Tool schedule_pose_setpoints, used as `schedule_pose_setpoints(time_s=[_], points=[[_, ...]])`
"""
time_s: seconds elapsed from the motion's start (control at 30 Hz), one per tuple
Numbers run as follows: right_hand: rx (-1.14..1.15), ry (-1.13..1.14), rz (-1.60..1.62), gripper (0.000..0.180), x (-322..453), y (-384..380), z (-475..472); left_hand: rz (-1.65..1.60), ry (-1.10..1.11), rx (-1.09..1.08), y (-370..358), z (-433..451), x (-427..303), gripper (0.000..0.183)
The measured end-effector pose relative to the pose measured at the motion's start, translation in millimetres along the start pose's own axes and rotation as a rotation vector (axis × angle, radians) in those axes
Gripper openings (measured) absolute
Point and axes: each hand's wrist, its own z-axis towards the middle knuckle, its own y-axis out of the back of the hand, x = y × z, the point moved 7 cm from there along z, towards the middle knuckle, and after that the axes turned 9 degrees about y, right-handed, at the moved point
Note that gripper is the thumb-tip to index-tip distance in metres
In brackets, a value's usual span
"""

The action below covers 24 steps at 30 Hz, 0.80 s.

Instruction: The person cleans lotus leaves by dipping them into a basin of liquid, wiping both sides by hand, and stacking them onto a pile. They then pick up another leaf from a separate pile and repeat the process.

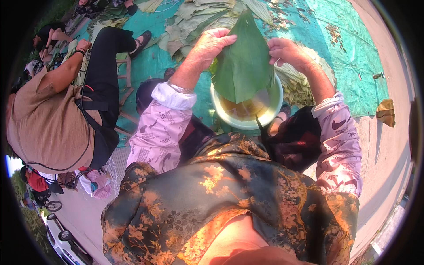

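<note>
A broad green leaf (pixel 243 63) hangs with its point up over a pale plastic basin (pixel 247 125) between my legs. My left hand (pixel 213 44) pinches the leaf's left edge between thumb and fingers. At the leaf's right edge is my right hand (pixel 286 54), its fingers curled; whether they grip the edge cannot be told. Brownish liquid (pixel 243 109) shows in the basin below the leaf tip. Behind the leaf lies a heap of large pale green leaves (pixel 188 25), and a stack of folded leaves (pixel 299 89) lies right of the basin.
A green tarp (pixel 354 66) covers the ground, with dry scraps (pixel 335 34) on it. A co-worker in a brown shirt (pixel 56 122) sits close on the left, beside a wooden frame (pixel 127 96). A brown folded piece (pixel 386 112) lies at the tarp's right edge.
</note>
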Motion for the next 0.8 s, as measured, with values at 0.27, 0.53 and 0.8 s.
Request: schedule_pose_setpoints(time_s=[0.27, 0.53, 0.8], points=[[0.053, 0.005, -0.052, 0.025, -13, 3, -1, 0.014, 0.030, 0.015, -10, 6, 7, 0.017], [-0.128, 0.127, 0.021, 0.037, 15, 6, -2, 0.099, 0.096, 0.070, -20, 0, 15, 0.018], [-0.188, 0.143, 0.219, 0.037, 19, 6, -3, 0.228, 0.149, 0.092, -25, 4, 31, 0.017]])
